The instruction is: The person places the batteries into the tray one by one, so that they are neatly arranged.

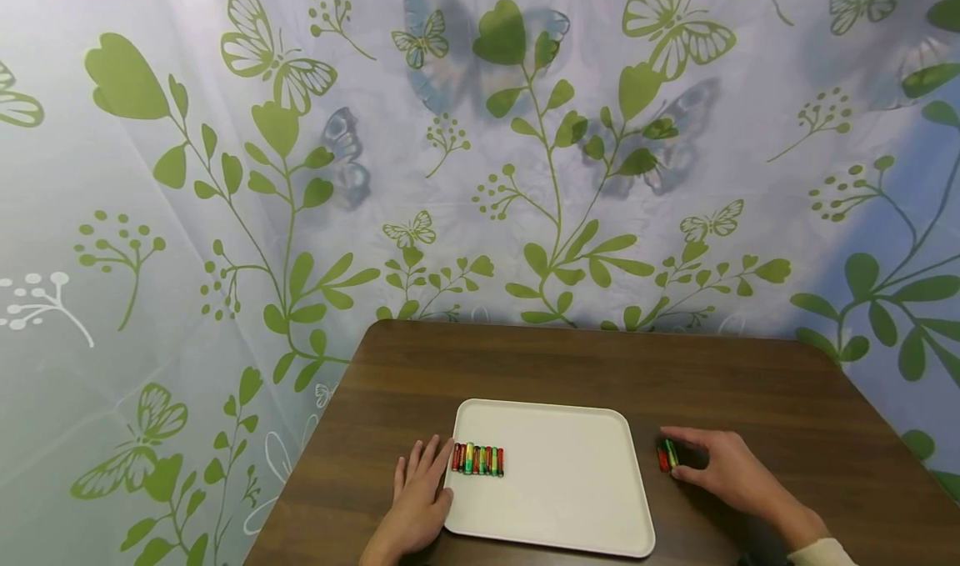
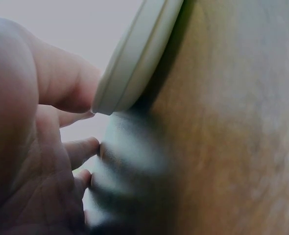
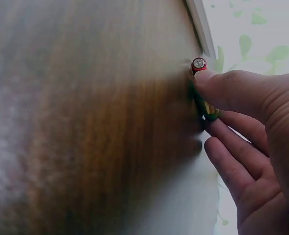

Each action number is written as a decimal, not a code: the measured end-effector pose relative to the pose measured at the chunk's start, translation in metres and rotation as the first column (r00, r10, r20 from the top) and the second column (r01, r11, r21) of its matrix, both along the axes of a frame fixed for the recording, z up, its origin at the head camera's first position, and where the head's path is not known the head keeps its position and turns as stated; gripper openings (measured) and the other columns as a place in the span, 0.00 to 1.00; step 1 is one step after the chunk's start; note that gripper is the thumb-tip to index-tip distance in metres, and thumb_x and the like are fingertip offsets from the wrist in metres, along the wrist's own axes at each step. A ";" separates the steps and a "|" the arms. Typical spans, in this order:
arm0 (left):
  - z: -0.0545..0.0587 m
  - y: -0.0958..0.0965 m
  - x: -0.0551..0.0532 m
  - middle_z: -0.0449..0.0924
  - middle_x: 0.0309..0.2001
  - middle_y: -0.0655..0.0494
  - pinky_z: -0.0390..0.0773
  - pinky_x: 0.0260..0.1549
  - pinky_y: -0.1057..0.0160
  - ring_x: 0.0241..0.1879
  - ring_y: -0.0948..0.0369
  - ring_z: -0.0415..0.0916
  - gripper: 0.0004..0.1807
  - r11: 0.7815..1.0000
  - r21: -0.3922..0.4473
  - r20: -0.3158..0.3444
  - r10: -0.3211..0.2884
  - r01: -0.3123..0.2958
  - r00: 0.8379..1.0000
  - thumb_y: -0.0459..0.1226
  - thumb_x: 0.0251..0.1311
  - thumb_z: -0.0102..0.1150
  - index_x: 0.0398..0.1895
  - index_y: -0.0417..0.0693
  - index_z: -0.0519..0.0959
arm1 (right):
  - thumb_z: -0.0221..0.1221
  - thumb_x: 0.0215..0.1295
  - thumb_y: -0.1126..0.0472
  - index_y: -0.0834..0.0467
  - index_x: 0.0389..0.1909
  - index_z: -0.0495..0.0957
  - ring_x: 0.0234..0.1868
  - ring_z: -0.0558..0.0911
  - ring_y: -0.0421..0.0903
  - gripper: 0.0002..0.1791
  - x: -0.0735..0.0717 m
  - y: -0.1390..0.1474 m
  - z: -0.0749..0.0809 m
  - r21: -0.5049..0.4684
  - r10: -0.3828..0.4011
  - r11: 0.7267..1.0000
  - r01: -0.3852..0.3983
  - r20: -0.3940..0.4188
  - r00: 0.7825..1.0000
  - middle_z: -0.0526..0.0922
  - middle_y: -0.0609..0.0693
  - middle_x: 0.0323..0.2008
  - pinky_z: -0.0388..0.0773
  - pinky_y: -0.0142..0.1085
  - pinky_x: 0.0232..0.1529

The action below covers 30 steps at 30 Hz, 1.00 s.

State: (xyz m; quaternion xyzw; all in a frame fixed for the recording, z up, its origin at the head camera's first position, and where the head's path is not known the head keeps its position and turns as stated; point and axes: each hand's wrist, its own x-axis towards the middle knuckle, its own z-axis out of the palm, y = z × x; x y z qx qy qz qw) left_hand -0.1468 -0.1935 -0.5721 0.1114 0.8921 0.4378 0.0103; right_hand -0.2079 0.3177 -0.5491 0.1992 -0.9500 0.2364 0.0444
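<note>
My left hand (image 1: 418,499) lies at the left edge of the white tray (image 1: 555,474), fingers spread and fairly straight. In the left wrist view, a fingertip touches the tray's rim (image 2: 130,58). Inside the tray, near that hand, several red and green batteries (image 1: 480,459) stand side by side in a row. To the right of the tray, my right hand (image 1: 731,466) pinches a green battery (image 1: 671,453) between thumb and fingers, at table level. Close against it is a red battery (image 1: 662,458); the right wrist view shows its metal end (image 3: 199,62) beside the thumb.
A brown wooden table (image 1: 600,366) carries the tray. Behind it hangs a pale curtain (image 1: 465,174) printed with green leaves and butterflies. A light sleeve (image 1: 821,553) covers the right forearm.
</note>
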 end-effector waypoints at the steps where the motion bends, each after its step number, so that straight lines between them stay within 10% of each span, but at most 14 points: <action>1: 0.001 0.000 0.001 0.54 0.84 0.26 0.25 0.75 0.21 0.84 0.24 0.37 0.39 1.000 -0.004 0.000 0.003 -0.003 1.000 0.30 0.69 0.57 0.85 0.44 0.65 | 0.83 0.55 0.51 0.54 0.63 0.88 0.48 0.93 0.55 0.33 0.001 0.000 0.000 0.000 0.001 1.000 -0.001 -0.004 1.000 0.93 0.54 0.54 0.90 0.45 0.45; 30: 0.008 -0.001 0.000 0.52 0.86 0.30 0.25 0.77 0.23 0.86 0.28 0.35 0.39 0.999 -0.045 0.050 -0.006 0.008 0.999 0.31 0.71 0.57 0.86 0.43 0.64 | 0.77 0.65 0.59 0.58 0.68 0.85 0.55 0.92 0.59 0.30 -0.010 -0.075 0.018 -0.195 0.094 0.977 -0.088 0.020 0.995 0.89 0.55 0.63 0.91 0.50 0.51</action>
